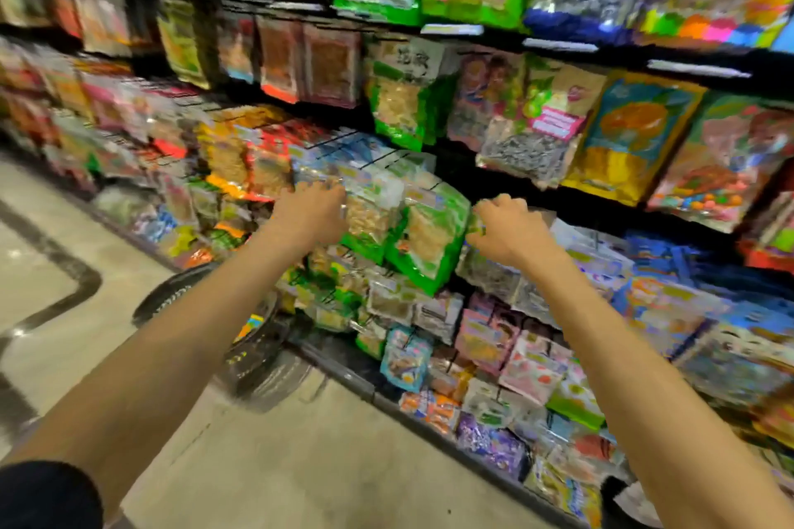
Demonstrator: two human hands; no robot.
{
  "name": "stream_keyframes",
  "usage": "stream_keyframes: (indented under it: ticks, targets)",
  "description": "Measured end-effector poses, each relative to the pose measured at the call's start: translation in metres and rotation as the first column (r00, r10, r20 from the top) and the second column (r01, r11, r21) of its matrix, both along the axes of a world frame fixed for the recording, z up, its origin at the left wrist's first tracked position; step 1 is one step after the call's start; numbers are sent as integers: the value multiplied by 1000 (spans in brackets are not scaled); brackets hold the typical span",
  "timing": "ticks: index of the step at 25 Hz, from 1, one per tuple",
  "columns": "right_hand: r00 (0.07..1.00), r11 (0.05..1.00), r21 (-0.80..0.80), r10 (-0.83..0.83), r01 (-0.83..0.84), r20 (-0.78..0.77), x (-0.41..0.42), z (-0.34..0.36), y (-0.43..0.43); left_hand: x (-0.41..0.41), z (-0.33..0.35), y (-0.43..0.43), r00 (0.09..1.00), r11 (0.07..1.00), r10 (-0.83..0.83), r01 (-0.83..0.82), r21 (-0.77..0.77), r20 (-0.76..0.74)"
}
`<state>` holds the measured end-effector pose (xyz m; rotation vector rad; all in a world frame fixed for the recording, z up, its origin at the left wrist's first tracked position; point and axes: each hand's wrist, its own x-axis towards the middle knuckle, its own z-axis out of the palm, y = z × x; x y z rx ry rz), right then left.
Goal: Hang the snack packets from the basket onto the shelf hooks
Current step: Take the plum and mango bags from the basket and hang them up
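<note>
From the head view, which is the only one I have and is smeared by motion, I see both arms stretched toward the middle tier of a packed snack shelf.

My right hand point(509, 230) has its fingers curled and pinches the right edge of a green snack packet point(425, 236). The packet hangs tilted at the front of its row, with its top near the black shelf hooks point(386, 157). I cannot tell whether its hole is already over a hook or is only held up to one.

My left hand point(313, 213) is at the top of the neighbouring packet point(365, 223), a clear-fronted one just left of the green one. Its fingers are bent over that top edge. The blur hides whether they grip it or only steady it, so I cannot say.

The basket point(258, 361) stands on the floor point(300, 464) below my left forearm, close against the foot of the shelf. It is dark and blurred. A scrap of bright yellow and blue point(254, 324) shows inside its rim, so I judge at least one packet is still waiting there. How many are left I cannot make out.

As I read it, the job is partway through. The rows around my hands already hang full, this green packet is being seated or straightened on its hook, and the basket still needs more trips.
</note>
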<state>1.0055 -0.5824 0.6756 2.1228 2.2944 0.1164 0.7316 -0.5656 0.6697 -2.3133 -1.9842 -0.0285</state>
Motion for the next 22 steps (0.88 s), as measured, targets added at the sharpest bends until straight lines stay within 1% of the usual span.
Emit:
stream_keyframes:
  ticks: [4, 6, 10, 13, 16, 20, 22]
  targets:
    - [996, 996, -13, 86, -85, 26, -94, 5, 23, -90, -2, 1, 994, 993, 109, -109, -36, 5]
    - [992, 992, -6, 123, -123, 27, -143, 8, 36, -135, -2, 6, 990, 990, 138, -138, -31, 2]
    - [990, 990, -11, 141, -141, 16, -245, 6, 64, -226, -1, 20, 989, 988, 147, -148, -38, -21]
    - [988, 987, -40, 153, -153, -1, -325, -9, 85, -301, -2, 37, 990, 990, 136, -137, -33, -34]
    - [989, 987, -67, 147, -148, -15, -394, -23, 104, -370, -8, 57, 987, 987, 142, -147, -64, -72]
    - [988, 983, -102, 152, -152, -4, -462, -38, 138, -440, -18, 84, 981, 981, 169, -177, -79, -97]
    - [985, 977, -123, 174, -172, 5, -489, -46, 160, -466, -30, 102, 980, 975, 175, -187, -123, -98]
